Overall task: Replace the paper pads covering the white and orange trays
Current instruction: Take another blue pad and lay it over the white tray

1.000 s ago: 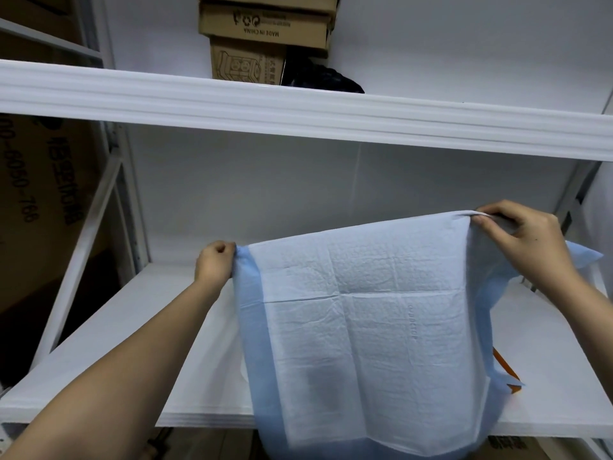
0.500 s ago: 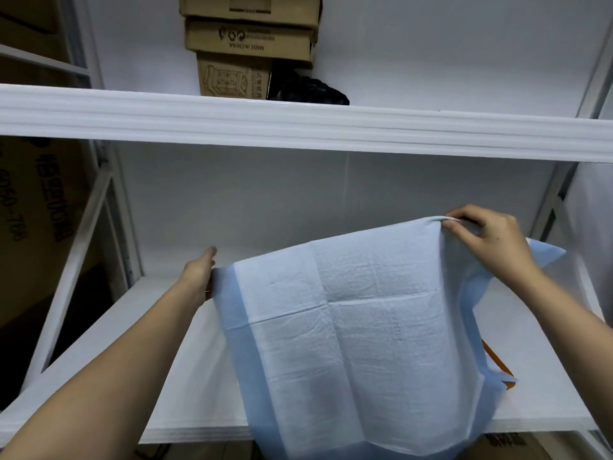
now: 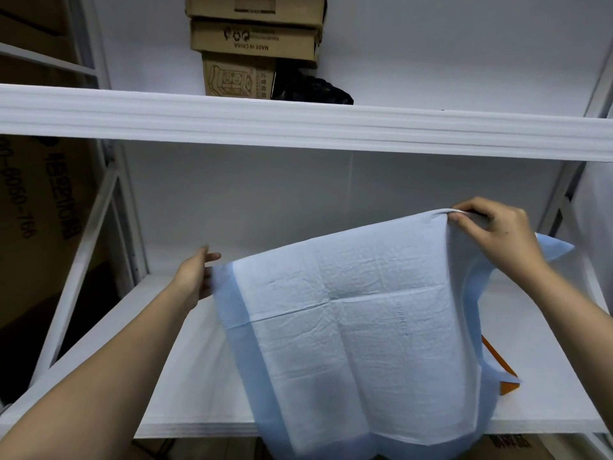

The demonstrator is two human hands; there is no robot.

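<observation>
Up at the top right corner of the blue paper pad (image 3: pixel 358 330), right hand (image 3: pixel 497 237) pinching a gathered fold of the edge between thumb and curled fingers. Hanging down from that pinch, pad spread wide and creased into quarters, white quilted middle facing the camera, darker blue border down its left side and along the bottom. Draped over the front edge of the lower white shelf (image 3: pixel 185 386) and dropping below it. Behind the gripping hand, a loose blue corner of the pad sticking out to the right.

Down and left of the pinch, at the pad's upper left corner, left hand (image 3: pixel 197 277) with fingers straightened and spread, touching or just beside the pad's edge; cannot tell whether any of it is caught under the thumb. Below the right hand, a sliver of orange tray (image 3: pixel 506 381) peeking out past the pad's right edge, resting on the shelf.

Well above both hands, upper white shelf (image 3: pixel 298 124) carrying stacked cardboard boxes (image 3: pixel 255 41) with a black bag (image 3: pixel 315 91) just beside them.
</observation>
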